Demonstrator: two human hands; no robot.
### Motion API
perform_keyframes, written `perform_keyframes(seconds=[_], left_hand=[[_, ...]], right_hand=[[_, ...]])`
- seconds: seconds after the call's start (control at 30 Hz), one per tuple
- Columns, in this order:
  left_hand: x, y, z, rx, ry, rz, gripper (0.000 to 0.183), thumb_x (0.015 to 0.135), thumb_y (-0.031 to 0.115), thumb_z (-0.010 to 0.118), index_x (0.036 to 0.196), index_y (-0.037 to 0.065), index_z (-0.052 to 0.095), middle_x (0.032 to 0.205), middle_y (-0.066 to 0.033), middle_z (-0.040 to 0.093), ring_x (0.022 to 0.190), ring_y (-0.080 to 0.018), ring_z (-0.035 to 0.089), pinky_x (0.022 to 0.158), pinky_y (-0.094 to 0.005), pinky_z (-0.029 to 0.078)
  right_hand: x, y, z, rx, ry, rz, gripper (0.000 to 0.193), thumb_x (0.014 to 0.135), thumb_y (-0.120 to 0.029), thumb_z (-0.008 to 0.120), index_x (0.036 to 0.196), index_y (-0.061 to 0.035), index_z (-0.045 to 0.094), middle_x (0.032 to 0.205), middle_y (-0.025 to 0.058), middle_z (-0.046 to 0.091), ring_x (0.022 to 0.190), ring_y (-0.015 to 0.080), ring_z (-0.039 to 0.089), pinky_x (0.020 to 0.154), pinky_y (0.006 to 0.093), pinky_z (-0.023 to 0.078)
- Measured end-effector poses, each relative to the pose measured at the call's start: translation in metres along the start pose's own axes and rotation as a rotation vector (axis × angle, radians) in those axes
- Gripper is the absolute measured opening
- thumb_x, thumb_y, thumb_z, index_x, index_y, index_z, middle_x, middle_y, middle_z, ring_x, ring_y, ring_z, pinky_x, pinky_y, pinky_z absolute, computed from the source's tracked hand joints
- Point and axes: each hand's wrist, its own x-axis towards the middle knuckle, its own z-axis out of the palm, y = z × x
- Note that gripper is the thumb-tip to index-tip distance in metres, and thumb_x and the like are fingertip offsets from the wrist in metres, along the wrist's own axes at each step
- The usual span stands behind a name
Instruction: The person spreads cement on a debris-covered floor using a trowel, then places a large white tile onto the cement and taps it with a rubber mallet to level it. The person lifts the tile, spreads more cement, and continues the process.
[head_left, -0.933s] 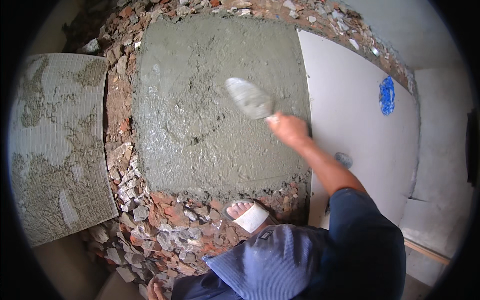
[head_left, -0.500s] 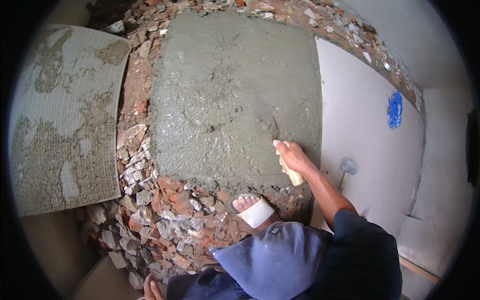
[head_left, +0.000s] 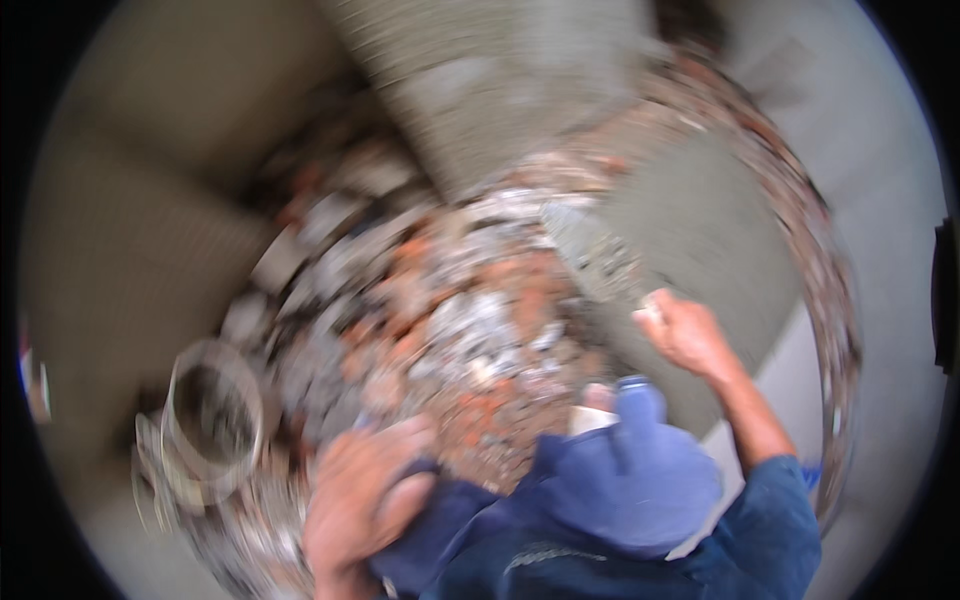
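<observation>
Wet grey mortar (head_left: 715, 215) lies in a smoothed square on the right. My right hand (head_left: 685, 335) is closed around the handle of a trowel (head_left: 590, 245). The trowel's blade reaches left of the fist to the mortar's edge, with lumpy mortar on it; blur hides whether it touches the surface below. Over my left leg, at the lower left, my left hand (head_left: 365, 490) has its fingers stretched out and thumb apart, with nothing visible in it. The picture is smeared by motion.
Broken brick and rubble (head_left: 480, 340) cover the ground before me. A round pale bucket (head_left: 185, 475) stands at the lower left. A mortar-smeared board (head_left: 500, 100) lies at the far middle. My sandaled foot (head_left: 595, 410) is beside the mortar; a white panel (head_left: 790, 365) borders it.
My view has swung left, bringing the bucket and more rubble in. My left hand has come further into view. The trowel now points left, mortar showing on its blade.
</observation>
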Motion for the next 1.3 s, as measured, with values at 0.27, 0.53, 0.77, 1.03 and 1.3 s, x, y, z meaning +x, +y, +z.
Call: perform_keyframes(seconds=[0.27,0.53,0.77,1.03,1.3], left_hand=[[-0.078,0.009,-0.003,-0.211,0.373,0.207,0.036,0.088,0.029,0.061,0.111,0.002,0.063,0.113,-0.0132,0.063,0.096,-0.0249,0.060,0.086,-0.0388,0.046],[-0.152,-0.008,-0.027,-0.434,0.971,0.188,0.020,0.072,0.024,0.070,0.070,0.013,0.053,0.062,0.0016,0.043,0.059,-0.0157,0.045,0.058,-0.0320,0.034],[-0.181,-0.024,-0.028,-0.491,0.994,0.203,0.020,0.070,0.025,0.072,0.074,0.011,0.058,0.062,0.0023,0.044,0.060,-0.0150,0.046,0.058,-0.0316,0.034],[-0.187,-0.037,-0.036,-0.515,0.805,0.238,0.025,0.072,0.025,0.073,0.088,0.009,0.065,0.071,0.0003,0.052,0.065,-0.0165,0.050,0.063,-0.0317,0.038],[-0.149,-0.029,-0.051,-0.418,0.274,0.234,0.026,0.082,0.022,0.068,0.101,0.003,0.066,0.089,-0.0071,0.065,0.080,-0.0243,0.061,0.073,-0.0366,0.044]], right_hand=[[0.063,-0.389,0.012,-0.559,0.254,-1.092,0.032,0.090,-0.037,0.058,0.098,-0.0062,0.060,0.087,0.0142,0.065,0.081,0.0334,0.066,0.067,0.0438,0.052],[0.051,-0.586,0.156,-0.856,0.210,-1.382,0.019,0.077,-0.020,0.062,0.067,-0.0058,0.068,0.070,0.0144,0.068,0.070,0.0303,0.069,0.064,0.0397,0.054],[0.062,-0.622,0.181,-0.976,-0.240,-1.105,0.021,0.083,-0.024,0.063,0.087,-0.0057,0.074,0.084,0.0158,0.071,0.081,0.0276,0.070,0.069,0.0368,0.056],[0.107,-0.574,0.129,-0.359,-0.599,-0.962,0.043,0.078,-0.042,0.066,0.089,-0.0009,0.071,0.066,0.0122,0.063,0.056,0.0238,0.057,0.057,0.0377,0.047],[0.101,-0.372,0.040,-0.075,-0.420,-0.886,0.050,0.082,-0.050,0.064,0.098,-0.0032,0.070,0.089,0.0205,0.069,0.086,0.0352,0.066,0.077,0.0440,0.050]])
